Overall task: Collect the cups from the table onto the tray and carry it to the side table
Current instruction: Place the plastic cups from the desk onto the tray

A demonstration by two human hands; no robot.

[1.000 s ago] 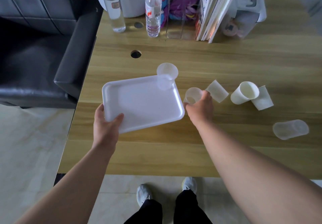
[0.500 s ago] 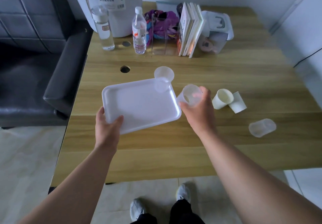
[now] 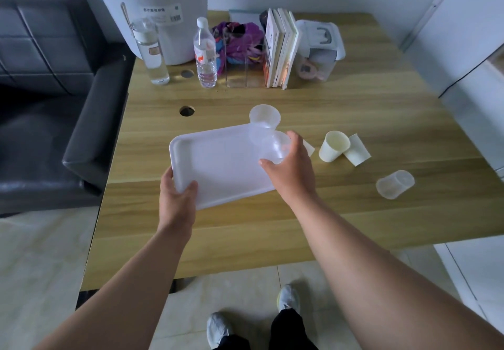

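White tray [image 3: 218, 164] gripped at near-left corner by left hand [image 3: 177, 199]; clear cup [image 3: 275, 146] clasped in right hand [image 3: 291, 169] over tray's far-right corner (another cup [image 3: 264, 116] upright there). Three more scattered on wooden surface [image 3: 354, 99].

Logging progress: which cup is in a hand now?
The clear cup in the right hand, over the tray; all the others sit untouched.

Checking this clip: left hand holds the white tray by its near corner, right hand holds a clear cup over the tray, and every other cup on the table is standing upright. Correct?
Not quite. The head view shows the cream paper cup, another paper cup beside it and a clear cup lying on their sides. The left hand on the tray and the right hand holding a clear cup are right.
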